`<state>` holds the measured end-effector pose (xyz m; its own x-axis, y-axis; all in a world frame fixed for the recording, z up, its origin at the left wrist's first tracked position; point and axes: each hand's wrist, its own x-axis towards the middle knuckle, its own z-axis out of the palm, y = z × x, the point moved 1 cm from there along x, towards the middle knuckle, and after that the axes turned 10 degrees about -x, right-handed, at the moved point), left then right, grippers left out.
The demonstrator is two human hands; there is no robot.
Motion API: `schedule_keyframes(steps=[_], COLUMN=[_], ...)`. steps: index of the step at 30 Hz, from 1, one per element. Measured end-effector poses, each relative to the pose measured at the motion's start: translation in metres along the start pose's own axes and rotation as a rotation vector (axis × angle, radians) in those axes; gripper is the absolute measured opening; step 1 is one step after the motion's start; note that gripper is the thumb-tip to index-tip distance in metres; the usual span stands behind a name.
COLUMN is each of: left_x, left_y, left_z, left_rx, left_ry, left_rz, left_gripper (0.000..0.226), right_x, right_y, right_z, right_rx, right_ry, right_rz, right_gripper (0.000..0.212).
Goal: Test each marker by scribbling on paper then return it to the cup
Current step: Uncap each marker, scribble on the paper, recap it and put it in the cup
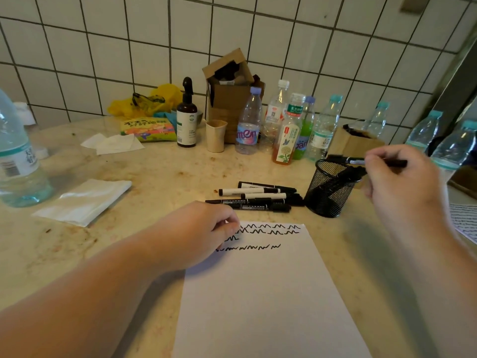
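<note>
A white sheet of paper [271, 293] lies in front of me with several rows of black scribbles near its top. My left hand [196, 233] rests on the paper's top left corner, fingers curled under. Several black and white markers [255, 196] lie side by side just beyond the paper. To their right stands a black mesh cup [331, 189] holding at least one marker. My right hand [402, 177] pinches a black marker [348, 160] held level just above the cup's rim.
A row of plastic bottles [289, 125], a brown spray bottle [186, 117], a paper cup [215, 135] and a cardboard box [229, 94] line the tiled wall. Tissues [85, 200] and a large water bottle [18, 156] sit left. Another scribbled sheet [464, 223] lies at the right edge.
</note>
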<state>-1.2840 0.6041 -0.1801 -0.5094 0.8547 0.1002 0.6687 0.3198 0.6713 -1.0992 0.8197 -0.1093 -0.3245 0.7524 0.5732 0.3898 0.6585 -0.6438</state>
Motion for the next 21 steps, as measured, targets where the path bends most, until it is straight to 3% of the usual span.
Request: schedule_keyframes(steps=[4, 8, 12, 15, 17, 21], left_x=[0.001, 0.001, 0.000, 0.001, 0.001, 0.002], left_y=[-0.002, -0.003, -0.003, -0.003, -0.003, -0.002], left_z=[0.001, 0.001, 0.001, 0.002, 0.003, 0.002], left_rx=[0.015, 0.011, 0.027, 0.042, 0.048, 0.046], left_ry=[0.008, 0.002, 0.004, 0.006, 0.008, 0.003], left_rz=[0.019, 0.020, 0.030, 0.036, 0.030, 0.024], left_gripper=[0.015, 0.015, 0.016, 0.017, 0.016, 0.015], right_x=[0.007, 0.014, 0.018, 0.006, -0.006, -0.023], right_y=[-0.005, -0.004, 0.001, -0.004, -0.009, -0.016], right_z=[0.007, 0.013, 0.015, 0.020, 0.033, 0.071], right_rx=[-0.170, -0.148, 0.010, 0.028, -0.080, -0.397], right_ry=[-0.103, -0.137, -0.088, -0.102, -0.254, -0.602], right_rz=[0.058, 0.098, 0.126, 0.029, -0.087, -0.249], right_gripper=[0.013, 0.012, 0.047, 0.034, 0.020, 0.018])
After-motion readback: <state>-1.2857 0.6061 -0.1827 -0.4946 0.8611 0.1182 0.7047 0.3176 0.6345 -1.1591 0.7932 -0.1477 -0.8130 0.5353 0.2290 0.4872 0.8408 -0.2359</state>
